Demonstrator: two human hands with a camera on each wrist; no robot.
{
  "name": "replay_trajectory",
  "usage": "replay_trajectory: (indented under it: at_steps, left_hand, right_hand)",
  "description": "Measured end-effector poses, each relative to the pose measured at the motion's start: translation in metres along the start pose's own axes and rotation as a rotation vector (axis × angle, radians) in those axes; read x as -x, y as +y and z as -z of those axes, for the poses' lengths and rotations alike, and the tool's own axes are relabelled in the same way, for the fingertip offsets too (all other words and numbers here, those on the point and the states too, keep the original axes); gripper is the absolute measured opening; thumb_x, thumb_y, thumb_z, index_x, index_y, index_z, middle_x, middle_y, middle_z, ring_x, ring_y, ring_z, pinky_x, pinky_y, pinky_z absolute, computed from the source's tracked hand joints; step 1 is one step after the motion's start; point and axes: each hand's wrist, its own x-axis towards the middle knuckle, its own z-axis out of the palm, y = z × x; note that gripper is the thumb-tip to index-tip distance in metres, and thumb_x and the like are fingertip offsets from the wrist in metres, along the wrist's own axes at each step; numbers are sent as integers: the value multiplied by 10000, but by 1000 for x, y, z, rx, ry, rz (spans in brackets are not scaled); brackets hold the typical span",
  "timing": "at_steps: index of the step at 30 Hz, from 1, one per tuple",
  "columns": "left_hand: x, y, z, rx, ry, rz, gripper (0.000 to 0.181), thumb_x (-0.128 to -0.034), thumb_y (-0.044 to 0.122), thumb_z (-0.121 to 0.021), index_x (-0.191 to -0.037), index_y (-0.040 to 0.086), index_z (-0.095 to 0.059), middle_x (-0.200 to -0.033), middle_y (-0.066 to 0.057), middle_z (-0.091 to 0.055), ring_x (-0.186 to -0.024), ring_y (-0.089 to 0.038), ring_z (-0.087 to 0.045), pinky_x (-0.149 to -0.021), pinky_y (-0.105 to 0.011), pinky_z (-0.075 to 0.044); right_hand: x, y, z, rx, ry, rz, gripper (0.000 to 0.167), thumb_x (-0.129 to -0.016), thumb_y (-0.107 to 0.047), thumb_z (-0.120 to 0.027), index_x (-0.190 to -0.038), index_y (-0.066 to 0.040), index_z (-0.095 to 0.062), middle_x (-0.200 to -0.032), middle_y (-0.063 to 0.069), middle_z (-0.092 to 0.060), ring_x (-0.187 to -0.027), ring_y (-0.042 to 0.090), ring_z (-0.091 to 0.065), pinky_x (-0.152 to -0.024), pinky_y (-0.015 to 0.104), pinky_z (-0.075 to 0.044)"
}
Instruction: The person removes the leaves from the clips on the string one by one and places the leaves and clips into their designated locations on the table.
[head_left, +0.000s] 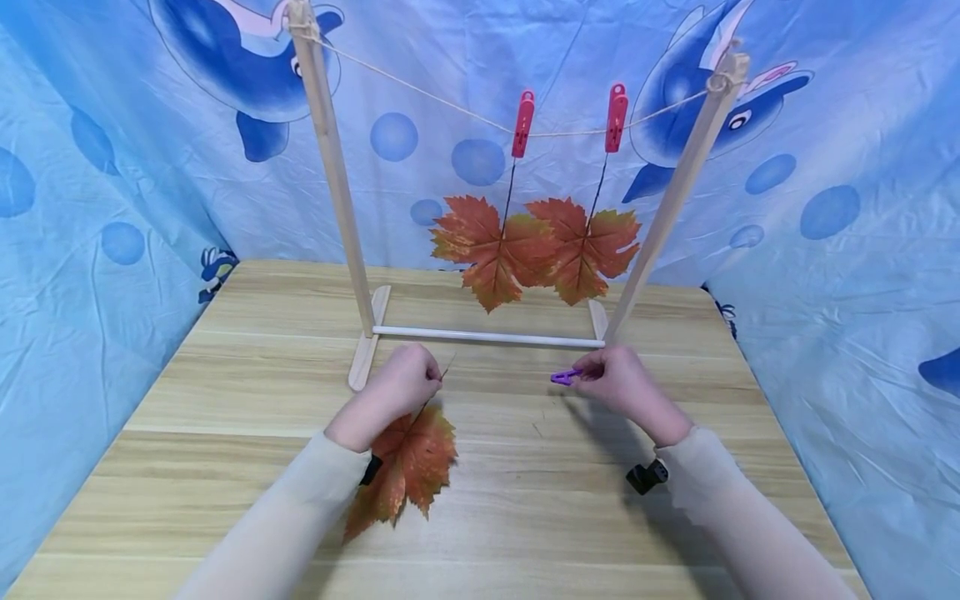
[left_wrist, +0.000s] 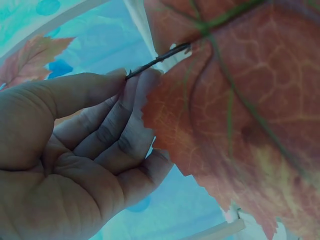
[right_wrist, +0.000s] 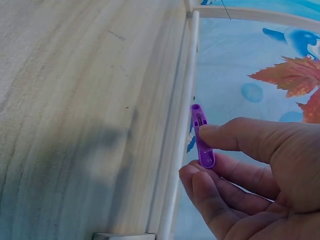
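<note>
Between thumb and fingers, my left hand [head_left: 401, 385] pinches the dark stem of an orange-red artificial maple leaf [head_left: 420, 458]; in the left wrist view the leaf [left_wrist: 250, 100] fills the right side. My right hand [head_left: 618, 382] holds a purple clothespin [head_left: 564, 377] by one end, its other end pointing left. The right wrist view shows the clothespin [right_wrist: 203, 142] between thumb and fingers. Behind the hands, two more maple leaves [head_left: 491, 250] [head_left: 588, 250] hang by their stems from red clothespins [head_left: 522, 125] [head_left: 617, 118] on a string [head_left: 420, 90].
The string is tied between two wooden posts [head_left: 333, 167] [head_left: 675, 192] joined low down by a white rod [head_left: 487, 336]. The left post stands on a flat wooden foot [head_left: 363, 362]. A blue curtain [head_left: 90, 333] with dolphins surrounds the wood-grain table [head_left: 525, 517].
</note>
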Motion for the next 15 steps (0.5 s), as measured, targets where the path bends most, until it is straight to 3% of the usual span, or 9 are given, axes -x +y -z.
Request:
replay_trajectory:
  at_steps: [4, 9, 15]
  left_hand:
    - [-2, -1, -6, -4, -26, 37, 258, -902, -12, -659, -663, 44, -738, -568, 43, -582, -527, -122, -499, -518, -285, -442]
    - [-5, -3, -13, -32, -16, 21, 301, -873, -33, -639, -587, 44, -694, -496, 67, -501, -504, -117, -449, -501, -273, -408]
    - [-8, -5, -21, -12, -2, 7, 289, -826, -65, -629, -567, 51, -683, -490, 70, -507, -497, -123, -461, -483, -268, -417]
  right_hand:
    - [-2, 5, -4, 34, 6, 16, 143, -808, 1, -800, -943, 45, -780, -788, 38, -705, -702, 158, -634, -620, 294, -534]
    - [-3, 11, -11, 58, -10, -15, 132, -829, -69, -837, -932, 5, -800, -759, 10, -692, -649, 154, -604, -560, 300, -514]
    - [-6, 18, -18, 110, -18, -24, 110, -841, -77, -829, -902, 9, -799, -735, 11, -683, -622, 148, -585, -545, 296, -505]
